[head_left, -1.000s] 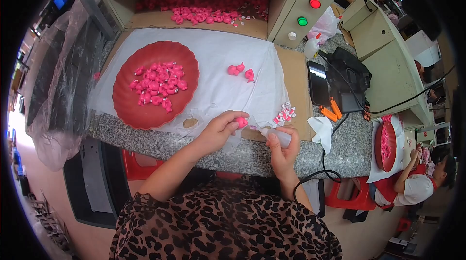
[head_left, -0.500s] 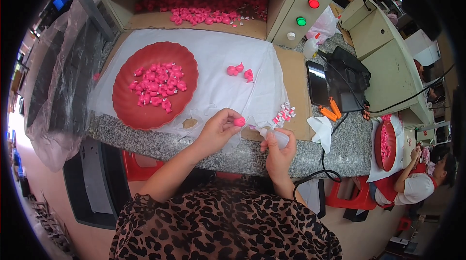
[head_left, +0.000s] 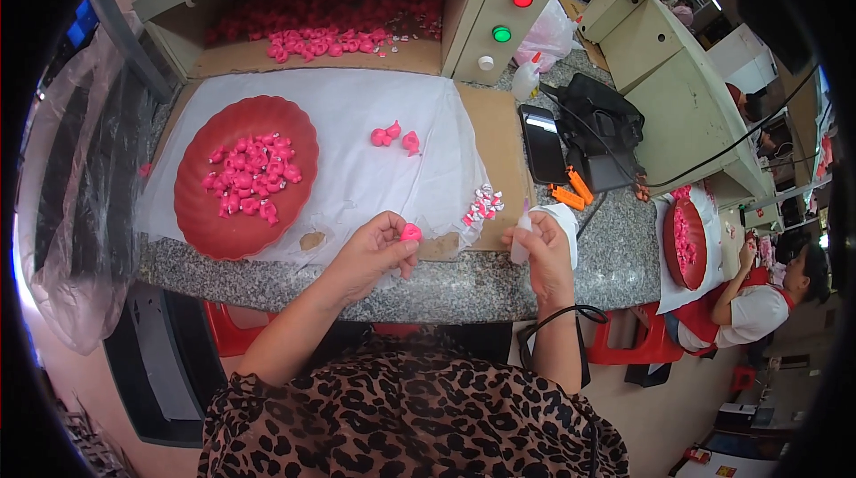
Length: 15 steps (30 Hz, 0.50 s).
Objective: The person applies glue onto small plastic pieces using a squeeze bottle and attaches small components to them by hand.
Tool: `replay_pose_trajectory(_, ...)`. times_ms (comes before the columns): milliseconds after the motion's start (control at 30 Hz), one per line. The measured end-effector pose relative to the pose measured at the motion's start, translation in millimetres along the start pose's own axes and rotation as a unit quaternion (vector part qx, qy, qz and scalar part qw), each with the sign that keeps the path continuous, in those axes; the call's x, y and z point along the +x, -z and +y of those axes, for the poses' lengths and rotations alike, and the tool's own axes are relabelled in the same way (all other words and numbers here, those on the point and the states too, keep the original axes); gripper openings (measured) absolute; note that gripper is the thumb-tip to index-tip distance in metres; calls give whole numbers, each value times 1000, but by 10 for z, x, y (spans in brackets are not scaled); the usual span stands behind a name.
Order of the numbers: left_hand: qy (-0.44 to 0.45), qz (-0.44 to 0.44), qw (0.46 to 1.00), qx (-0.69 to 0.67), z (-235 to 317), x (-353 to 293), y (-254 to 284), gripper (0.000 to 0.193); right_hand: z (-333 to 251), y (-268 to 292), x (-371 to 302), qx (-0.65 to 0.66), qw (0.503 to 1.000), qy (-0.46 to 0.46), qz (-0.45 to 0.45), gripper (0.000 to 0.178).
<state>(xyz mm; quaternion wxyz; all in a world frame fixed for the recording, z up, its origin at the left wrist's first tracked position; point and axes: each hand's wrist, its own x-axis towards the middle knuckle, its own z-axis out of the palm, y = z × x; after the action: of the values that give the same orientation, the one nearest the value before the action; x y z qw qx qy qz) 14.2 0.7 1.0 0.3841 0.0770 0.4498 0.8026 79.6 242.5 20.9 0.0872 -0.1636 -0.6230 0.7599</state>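
Between the thumb and fingers of my left hand (head_left: 373, 253) is a small round pink figurine piece (head_left: 411, 233), above the near edge of the white sheet (head_left: 357, 108). My right hand (head_left: 541, 253) grips a translucent squeeze bottle (head_left: 522, 235), its thin nozzle pointing up. The bottle stands apart from the pink piece. Just beyond the right hand lies a small pile of pink and white bits (head_left: 484, 203). A group of pink pieces (head_left: 386, 135) rests farther back on the sheet. To the left, a red scalloped bowl (head_left: 192, 201) holds many pink pieces (head_left: 254, 170).
A box-like machine (head_left: 464, 23) with lit buttons stands behind, pink pieces inside it. On the right are a phone (head_left: 542, 144), a black bag (head_left: 597, 121), orange tools (head_left: 571, 188), a white tissue (head_left: 563, 228) and another bottle (head_left: 526, 77). A co-worker (head_left: 749, 300) sits at far right.
My right hand has moved right, away from the left hand, and the bottle has turned from sideways to nozzle up. My left hand still pinches the pink piece. The whole view has shifted.
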Motion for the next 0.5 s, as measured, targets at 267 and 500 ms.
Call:
replay_pose_trajectory(267,17,-15,999,36,-89,83,-103,14,149,69,475,-320,942,71,74,17)
replay_pose_trajectory(500,17,-14,999,29,-110,72,-73,15,183,74,420,-488,866,61,86,26)
